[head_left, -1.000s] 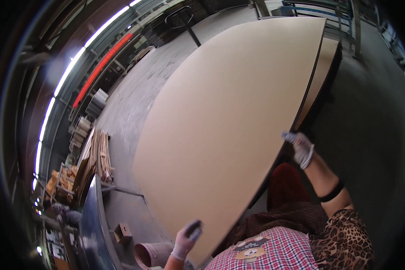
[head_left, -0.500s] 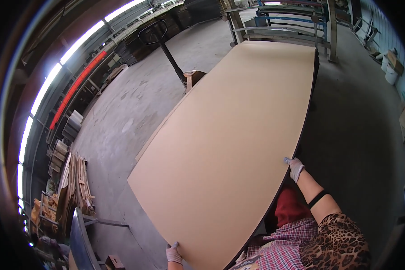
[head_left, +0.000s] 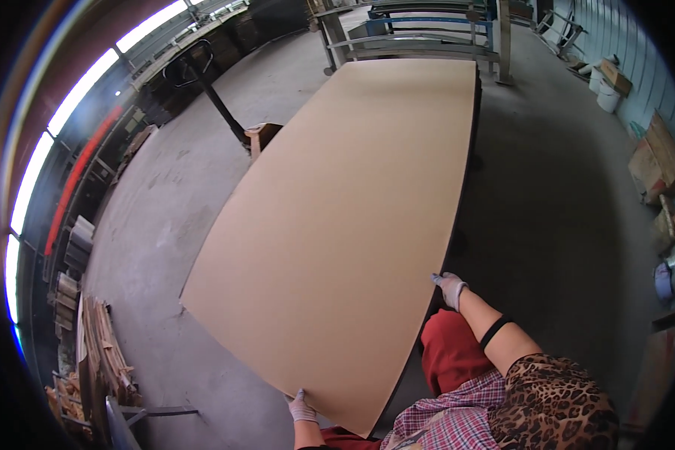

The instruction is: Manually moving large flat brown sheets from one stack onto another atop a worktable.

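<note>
A large tan board [head_left: 337, 217], smooth and flat, stretches away from me across the middle of the view. My left hand [head_left: 301, 409], in a pale glove, grips its near edge with the thumb on top. Farther along, on the right long edge, my right hand [head_left: 449, 289] also holds the board, thumb above and fingers hidden underneath. Dark material shows below the board's right edge. What bears the far part of the board is mostly hidden.
A pallet jack handle [head_left: 219, 101] rises left of the board. Beyond the far end stands a metal frame [head_left: 427, 46]. Wood strips [head_left: 106, 349] are heaped at lower left, beside a metal stand [head_left: 124, 420]. White buckets [head_left: 607, 95] and cardboard [head_left: 655, 154] line the right wall.
The near end of the board has swung relative to the floor, its near-left corner shifting left in view. Both hands keep their hold. My view has turned rightward, so the surroundings slide left.
</note>
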The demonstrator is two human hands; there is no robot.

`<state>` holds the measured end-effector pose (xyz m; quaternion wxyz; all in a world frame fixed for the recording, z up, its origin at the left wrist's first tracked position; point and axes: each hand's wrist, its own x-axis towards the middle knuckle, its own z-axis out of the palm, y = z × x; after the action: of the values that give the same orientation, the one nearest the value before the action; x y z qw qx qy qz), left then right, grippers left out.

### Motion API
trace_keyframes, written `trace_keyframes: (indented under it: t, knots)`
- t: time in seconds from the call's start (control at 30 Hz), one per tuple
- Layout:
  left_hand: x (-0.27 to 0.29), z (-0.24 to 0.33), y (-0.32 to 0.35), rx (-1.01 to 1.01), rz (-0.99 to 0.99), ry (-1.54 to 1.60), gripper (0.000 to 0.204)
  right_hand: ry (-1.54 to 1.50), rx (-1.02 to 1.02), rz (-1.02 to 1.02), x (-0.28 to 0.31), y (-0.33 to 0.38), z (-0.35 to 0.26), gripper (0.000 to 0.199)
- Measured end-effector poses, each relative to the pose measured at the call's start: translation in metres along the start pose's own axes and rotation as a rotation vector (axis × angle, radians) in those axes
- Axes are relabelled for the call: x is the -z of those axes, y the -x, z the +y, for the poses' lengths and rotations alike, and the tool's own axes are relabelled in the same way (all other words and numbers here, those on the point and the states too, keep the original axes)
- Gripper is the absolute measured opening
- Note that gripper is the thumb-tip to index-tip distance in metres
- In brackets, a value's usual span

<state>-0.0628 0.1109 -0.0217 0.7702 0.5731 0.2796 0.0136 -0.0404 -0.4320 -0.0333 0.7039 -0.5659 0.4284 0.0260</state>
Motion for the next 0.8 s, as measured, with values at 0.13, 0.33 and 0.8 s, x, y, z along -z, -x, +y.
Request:
trace_keyframes:
  t: [0.13, 0.33, 0.8]
  knots:
    - [-0.028, -0.009, -0.011, 0.082, -0.034, -0.033, 0.066, 0.239, 0.015, 0.002, 0.030, -0.002, -0.022, 0.049]
    - [-0.040, -0.009, -0.014, 0.047, 0.082, -0.315, 0.064, 0.721, 0.153, 0.101, 0.031, 0.021, -0.047, 0.045]
    - [0.227, 0.102, 0.246, 0.212, 0.329, 0.084, 0.041, -0.085, 0.397, -0.271, 0.025, 0.168, -0.030, 0.038]
